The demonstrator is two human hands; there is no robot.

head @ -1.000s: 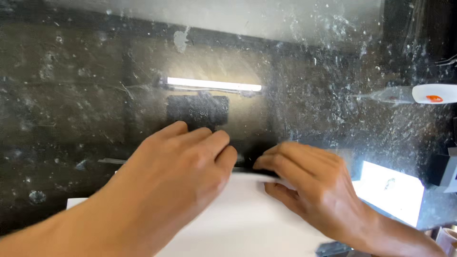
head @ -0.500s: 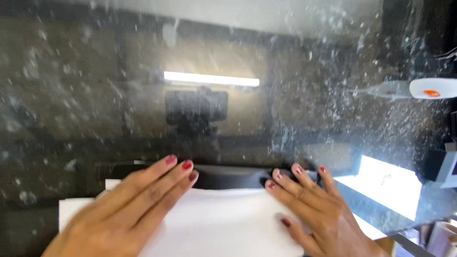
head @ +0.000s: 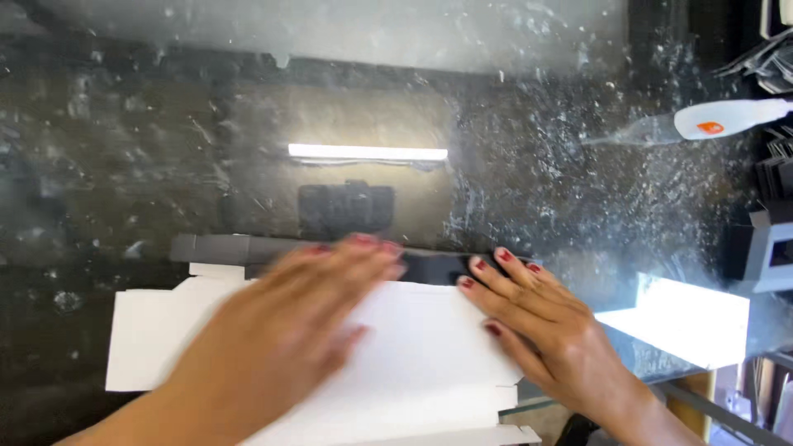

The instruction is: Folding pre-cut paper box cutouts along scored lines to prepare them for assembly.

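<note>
both hands are flat on a big white flat sheet (head: 330, 347) – looks like an unfolded cardboard box blank with little notched tabs along the edges – lying on a dark, scuffed glass tabletop (head: 124, 165) near its front edge. left hand (head: 289, 330) is blurry, palm down on the middle of the sheet, fingers stretched out and close together, not gripping anything. right hand (head: 545, 330) presses the sheet's right part, fingers spread, red nails. a dark grey strip (head: 248, 248) sits just past the sheet's far edge, right at the fingertips. white-handled tool (head: 710, 122) lies well apart, far right.
</note>
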